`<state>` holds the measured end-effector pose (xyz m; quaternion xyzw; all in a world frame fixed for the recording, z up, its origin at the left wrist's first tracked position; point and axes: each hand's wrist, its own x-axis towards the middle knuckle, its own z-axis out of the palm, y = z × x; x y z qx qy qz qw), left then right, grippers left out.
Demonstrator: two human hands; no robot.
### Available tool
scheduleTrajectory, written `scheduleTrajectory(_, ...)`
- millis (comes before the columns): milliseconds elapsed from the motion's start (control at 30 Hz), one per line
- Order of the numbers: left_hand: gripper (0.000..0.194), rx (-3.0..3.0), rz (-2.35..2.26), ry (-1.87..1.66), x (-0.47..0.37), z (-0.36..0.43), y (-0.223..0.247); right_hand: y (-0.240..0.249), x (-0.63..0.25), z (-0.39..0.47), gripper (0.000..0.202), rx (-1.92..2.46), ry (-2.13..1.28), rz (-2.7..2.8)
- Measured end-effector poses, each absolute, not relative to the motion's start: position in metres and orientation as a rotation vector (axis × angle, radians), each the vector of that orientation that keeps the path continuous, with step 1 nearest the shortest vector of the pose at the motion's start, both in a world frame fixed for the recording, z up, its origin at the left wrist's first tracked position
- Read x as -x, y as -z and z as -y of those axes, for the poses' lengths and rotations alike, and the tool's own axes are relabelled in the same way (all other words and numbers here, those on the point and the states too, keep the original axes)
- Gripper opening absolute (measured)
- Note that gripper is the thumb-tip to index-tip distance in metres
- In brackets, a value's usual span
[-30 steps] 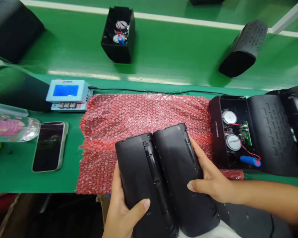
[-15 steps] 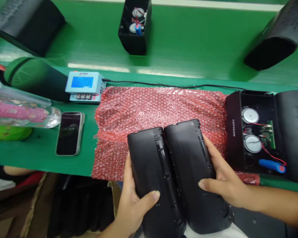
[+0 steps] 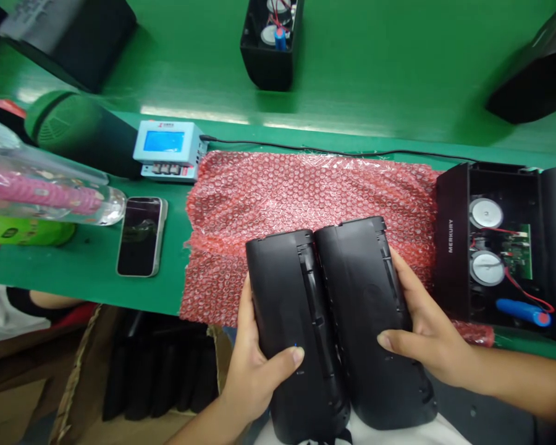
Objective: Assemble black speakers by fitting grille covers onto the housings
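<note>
Black curved plastic shells (image 3: 287, 290), held side by side over the near edge of the green tabletop (image 3: 176, 247) and a red bubble-wrap sheet (image 3: 315, 191); clasped by fingers and thumb, one in left hand (image 3: 257, 377), one in right hand (image 3: 429, 334); leaving neither free.

Two shells, black, long, smooth, curved faces up, held by me side by side. Left shell (image 3: 282, 309): clips and slots along its right side; small blue mark. Right shell (image 3: 361, 284): notched far corner. Both slant, far ends leftward over the surface (image 3: 97, 262), near ends beyond its near edge.
</note>
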<state>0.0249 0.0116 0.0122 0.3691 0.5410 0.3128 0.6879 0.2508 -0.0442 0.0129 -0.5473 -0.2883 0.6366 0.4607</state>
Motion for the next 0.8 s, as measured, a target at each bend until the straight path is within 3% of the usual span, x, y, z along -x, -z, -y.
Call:
scheduleTrajectory(700, 0.101, -0.831, -1.147, -0.71, -0.0243, -0.0119, -0.0094, -0.011, -0.2517, 0.0475, 0.09, 1.414, -1.498, 0.764)
scheduleTrajectory(800, 0.11, -0.724, -1.09, -0.755, -0.0233, -0.009, -0.009, -0.0103, -0.2522, 0.0516, 0.083, 1.482, -1.497, 0.78)
